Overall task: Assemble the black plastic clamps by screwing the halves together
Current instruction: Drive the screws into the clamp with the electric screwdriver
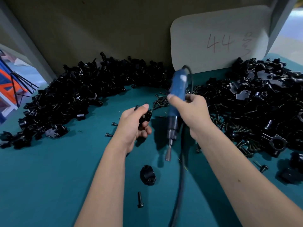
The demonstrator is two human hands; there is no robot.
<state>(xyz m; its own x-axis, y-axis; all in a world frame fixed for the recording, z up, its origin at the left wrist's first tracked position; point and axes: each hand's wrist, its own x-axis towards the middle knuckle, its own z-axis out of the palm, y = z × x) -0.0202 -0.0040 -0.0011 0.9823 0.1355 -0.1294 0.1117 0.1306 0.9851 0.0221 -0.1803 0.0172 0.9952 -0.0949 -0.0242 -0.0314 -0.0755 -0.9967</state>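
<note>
A black clamp point(145, 117) is held above the table point(49, 185) in the left hand point(134, 123), whose fingers are curled round it. Just to its right, a blue powered screwdriver point(176, 102) is gripped by the right hand point(191, 112), bit pointing down and clear of the clamp, its cable point(181, 177) trailing toward the viewer. The step in hand is judged to be driving a screw; next, the bit must be brought onto a screw head. 1 clamp half point(148, 176) and 1 loose screw point(139, 199) lie nearer; piles of clamp parts point(73, 95) and screws point(229, 125) flank them.
</note>
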